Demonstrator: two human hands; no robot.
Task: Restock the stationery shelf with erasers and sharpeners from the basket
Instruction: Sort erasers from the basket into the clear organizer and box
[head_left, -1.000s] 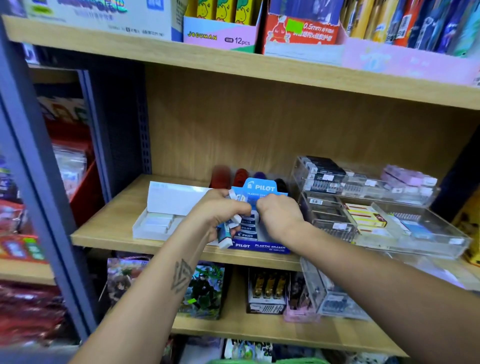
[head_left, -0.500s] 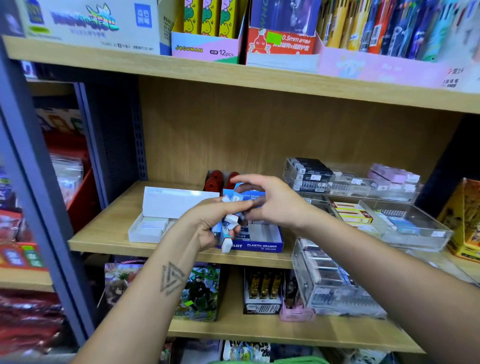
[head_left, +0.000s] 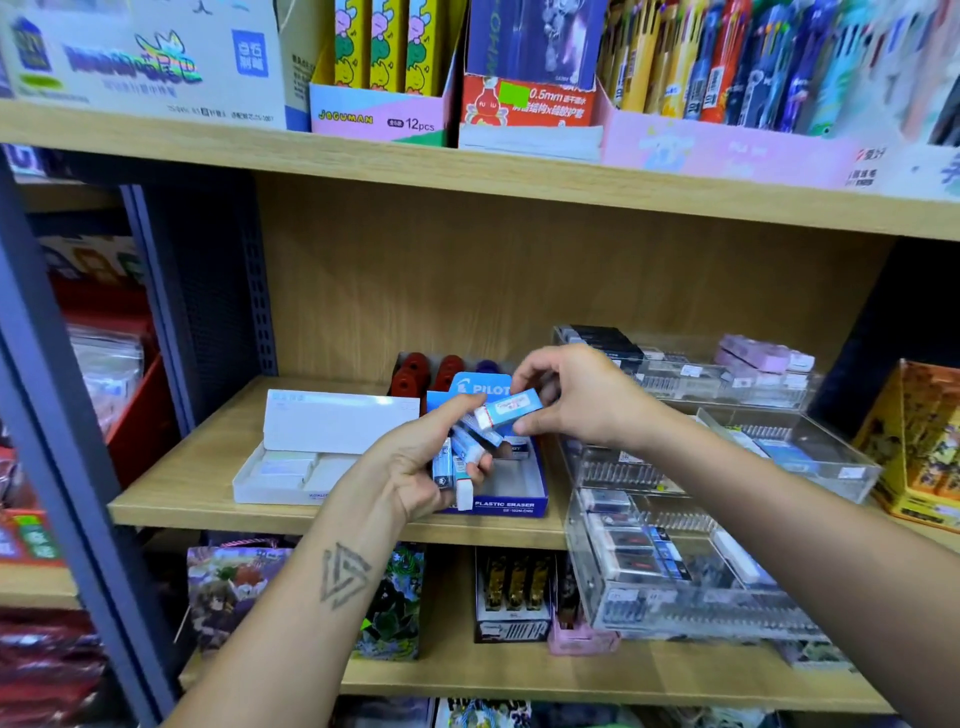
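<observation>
My left hand (head_left: 415, 470) grips a fanned bunch of blue-and-white sleeved erasers (head_left: 457, 457) just above the front of the blue Pilot eraser box (head_left: 511, 506) on the middle shelf. My right hand (head_left: 582, 397) pinches one eraser (head_left: 509, 408) by its end, held level above the bunch. The Pilot box is open, its header card upright behind my hands; its inside looks mostly white and bare at the front. The basket is not in view.
A white open box (head_left: 291, 467) of erasers lies left of the Pilot box. Red and purple sharpeners (head_left: 431, 371) stand behind it. Clear acrylic trays (head_left: 727, 457) with stationery fill the shelf's right side. A wooden shelf board (head_left: 467, 176) hangs above.
Both hands rose out of the Pilot box. My right hand has drawn one eraser off the bunch in my left hand and now holds it apart, above it.
</observation>
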